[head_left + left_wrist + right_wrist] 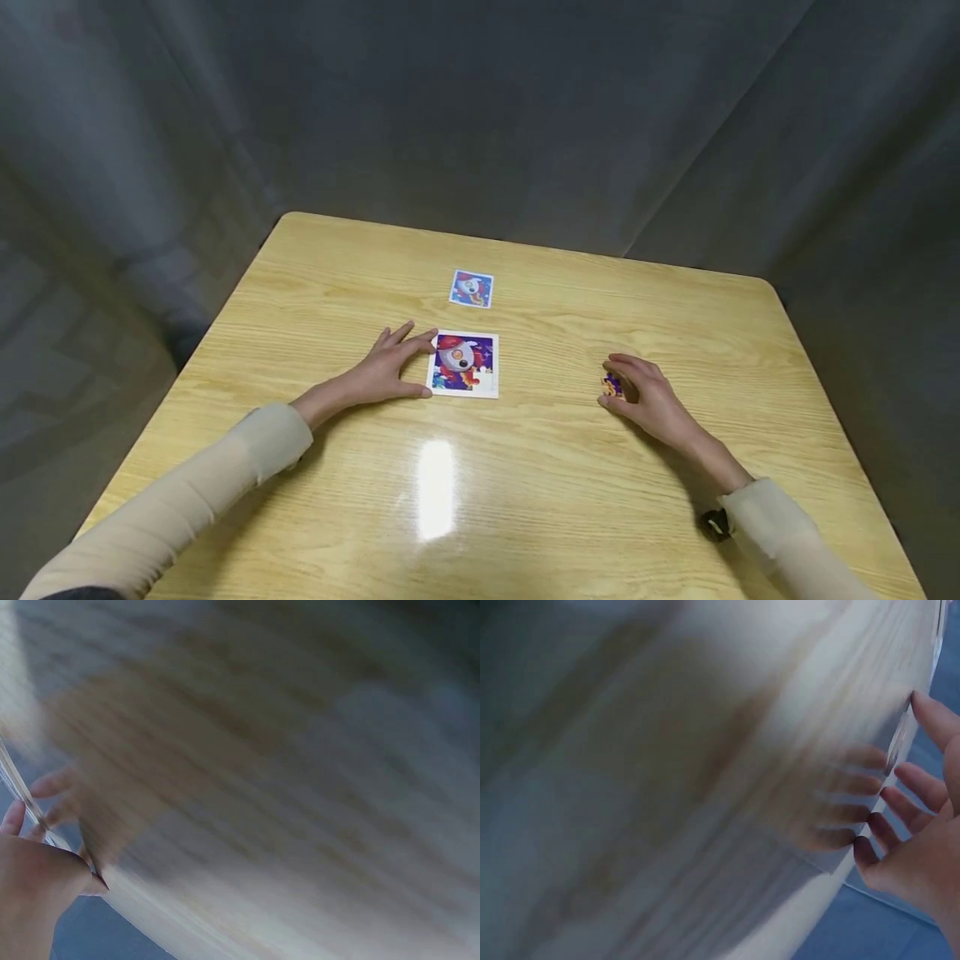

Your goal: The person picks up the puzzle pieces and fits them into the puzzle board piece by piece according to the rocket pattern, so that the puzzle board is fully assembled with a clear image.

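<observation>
A square jigsaw puzzle (454, 358) in a white frame lies mid-table, showing a white rocket on purple, with a bare white patch at its lower right. At its left edge is my left hand (378, 372), fingers spread, thumb at the lower corner and a fingertip near the upper one. To the right, apart from the frame, my right hand (654, 402) holds a small purple-and-orange puzzle piece (612, 385) between thumb and fingers, low over the table. In the right wrist view the right hand's fingers (911, 791) are bent, with their reflections on the tabletop.
Behind the puzzle lies a small picture card (471, 289) with a similar rocket. The wooden table (555, 467) has rounded far corners and a bright light reflection near the front. Dark grey curtains (480, 117) hang around its far side and flanks.
</observation>
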`<state>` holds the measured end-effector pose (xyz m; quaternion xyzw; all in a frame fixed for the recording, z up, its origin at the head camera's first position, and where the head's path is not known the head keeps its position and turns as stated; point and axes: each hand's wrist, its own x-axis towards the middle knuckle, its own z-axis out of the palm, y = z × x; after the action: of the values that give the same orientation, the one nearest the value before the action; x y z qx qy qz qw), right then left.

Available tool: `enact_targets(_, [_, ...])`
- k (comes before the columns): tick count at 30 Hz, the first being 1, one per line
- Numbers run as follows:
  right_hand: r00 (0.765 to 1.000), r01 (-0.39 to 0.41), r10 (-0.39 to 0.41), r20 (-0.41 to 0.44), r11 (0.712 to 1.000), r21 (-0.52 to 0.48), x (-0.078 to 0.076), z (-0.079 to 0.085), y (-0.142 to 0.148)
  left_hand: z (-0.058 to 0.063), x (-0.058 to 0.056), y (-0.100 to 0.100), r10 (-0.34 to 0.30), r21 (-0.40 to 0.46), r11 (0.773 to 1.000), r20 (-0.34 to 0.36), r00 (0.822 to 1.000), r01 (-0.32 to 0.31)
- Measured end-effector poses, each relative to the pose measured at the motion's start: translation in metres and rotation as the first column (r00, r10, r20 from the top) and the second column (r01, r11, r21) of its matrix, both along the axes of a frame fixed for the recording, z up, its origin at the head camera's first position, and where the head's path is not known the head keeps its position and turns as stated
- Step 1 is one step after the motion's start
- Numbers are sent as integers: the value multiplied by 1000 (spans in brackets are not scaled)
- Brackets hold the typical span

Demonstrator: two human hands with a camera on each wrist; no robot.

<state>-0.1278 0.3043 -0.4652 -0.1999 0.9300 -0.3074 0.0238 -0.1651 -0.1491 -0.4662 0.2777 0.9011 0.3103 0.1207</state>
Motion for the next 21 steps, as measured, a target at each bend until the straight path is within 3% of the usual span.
enact_targets(11, [998,-64,62,-28,994,-83,-10,-6,19,-3,1,1,6,9,1000,8,1000,-6])
enact_targets(21, [997,-49,41,-71,992,-118,-16,-12,17,0,0,1,9,-2,1000,11,1000,-9])
